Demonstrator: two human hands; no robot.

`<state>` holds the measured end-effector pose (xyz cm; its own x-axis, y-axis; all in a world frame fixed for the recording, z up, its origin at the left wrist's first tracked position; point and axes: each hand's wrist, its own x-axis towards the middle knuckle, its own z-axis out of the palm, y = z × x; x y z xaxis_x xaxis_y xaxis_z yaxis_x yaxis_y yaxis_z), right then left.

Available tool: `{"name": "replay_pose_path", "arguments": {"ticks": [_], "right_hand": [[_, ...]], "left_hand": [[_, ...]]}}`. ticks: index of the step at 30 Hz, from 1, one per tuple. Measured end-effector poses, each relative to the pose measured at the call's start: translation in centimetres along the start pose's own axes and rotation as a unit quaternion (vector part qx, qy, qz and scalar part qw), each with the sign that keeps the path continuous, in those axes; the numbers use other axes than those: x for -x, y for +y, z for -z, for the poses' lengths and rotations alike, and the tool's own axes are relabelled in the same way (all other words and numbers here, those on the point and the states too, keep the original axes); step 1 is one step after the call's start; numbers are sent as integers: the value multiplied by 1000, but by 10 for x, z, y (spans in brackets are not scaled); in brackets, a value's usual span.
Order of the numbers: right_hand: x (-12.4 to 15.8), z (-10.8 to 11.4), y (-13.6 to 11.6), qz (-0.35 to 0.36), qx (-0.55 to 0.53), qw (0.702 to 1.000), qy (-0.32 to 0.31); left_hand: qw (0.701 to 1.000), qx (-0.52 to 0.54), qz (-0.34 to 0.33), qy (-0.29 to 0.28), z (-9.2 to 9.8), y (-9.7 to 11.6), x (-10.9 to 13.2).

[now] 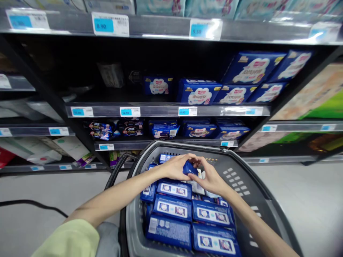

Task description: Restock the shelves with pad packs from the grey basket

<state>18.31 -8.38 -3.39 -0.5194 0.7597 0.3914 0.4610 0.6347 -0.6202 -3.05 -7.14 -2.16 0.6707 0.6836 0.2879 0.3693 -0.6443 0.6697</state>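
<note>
My left hand [177, 167] and my right hand [211, 178] meet over the far half of a grey shopping basket [221, 167]. Between them, their curled fingers grip a small dark blue pack [189, 168], partly covered by the hands. Under my hands a white package [197, 186] is partly in view. Several blue packs lie in rows in the basket, among them a pack with a white label [173, 207] and a pack with fine print [169, 230] at the near end.
Ahead, a shelf [166, 110] with price tags carries blue packs [199, 92]; more packages fill the lower shelf [197, 129]. The basket's black handle [115, 174] stands at its left side. A black cable [34, 203] crosses the floor on the left.
</note>
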Motion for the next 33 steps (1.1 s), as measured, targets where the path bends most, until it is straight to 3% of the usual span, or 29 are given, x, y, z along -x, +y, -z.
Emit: {"name": "replay_pose_path", "arguments": {"ticks": [5,9,12,14,17,20,24,27,33], "right_hand": [[-10,11,-11,-1,-27,996,84],[-15,17,-6,-40,-46,990,129],[-14,18,4,-95,-123,985,69],[-10,16,9,-141,-193,971,-3],[-6,14,10,-182,-238,950,-92],[-7,15,3,-172,-242,949,-101],[-12,24,2,-179,-272,945,17],[-15,32,9,-193,-269,935,124],[-13,39,12,-158,-153,958,184]], "left_hand": [[985,110,40,130,3,3,-7],[921,238,102,291,12,-3,-14],[863,280,150,393,18,-5,-19],[842,290,171,422,18,-5,-20],[832,321,166,421,15,-4,-21],[831,349,152,406,15,-5,-22],[802,404,182,402,20,-9,-23],[798,426,227,361,21,-9,-23],[821,415,228,318,21,-9,-22]]}}
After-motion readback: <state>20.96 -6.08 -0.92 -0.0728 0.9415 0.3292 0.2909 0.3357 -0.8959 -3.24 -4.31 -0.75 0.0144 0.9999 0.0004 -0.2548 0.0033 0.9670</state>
